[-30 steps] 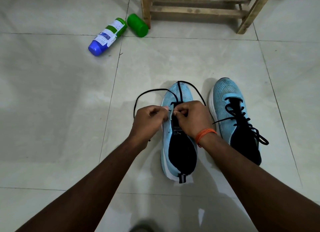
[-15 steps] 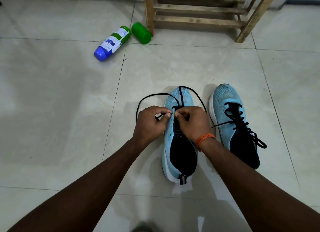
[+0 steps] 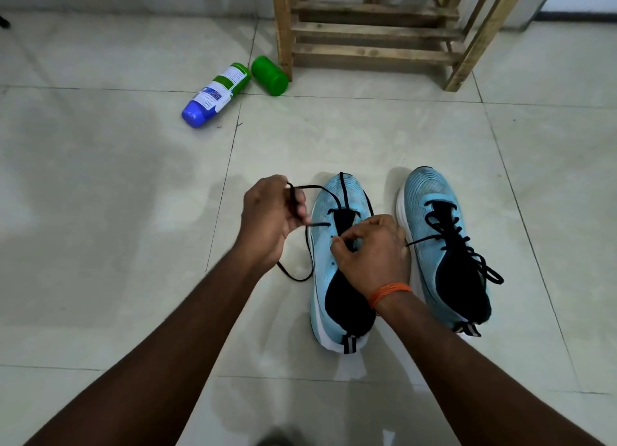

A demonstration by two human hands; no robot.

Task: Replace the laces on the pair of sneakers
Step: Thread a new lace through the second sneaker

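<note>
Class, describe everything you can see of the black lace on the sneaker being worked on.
The black lace is a thin, flat-looking cord, threaded through the eyelets near the toe of the light blue sneaker. Strands loop over the toe. The left hand grips one strand; slack below it curls on the floor tile. Another strand runs to the right hand, which pinches the sneaker at the eyelets.

The floor is pale glossy tile with thin dark grout lines. Two light blue sneakers sit on it side by side, toes pointing at the far edge: the half-laced sneaker, and the laced sneaker just to its right. A loose end of the black lace curls on the tile left of the half-laced one. Near the far edge a blue-capped bottle lies on its side, with a green container next to it, just beside a leg of the wooden rack.
</note>
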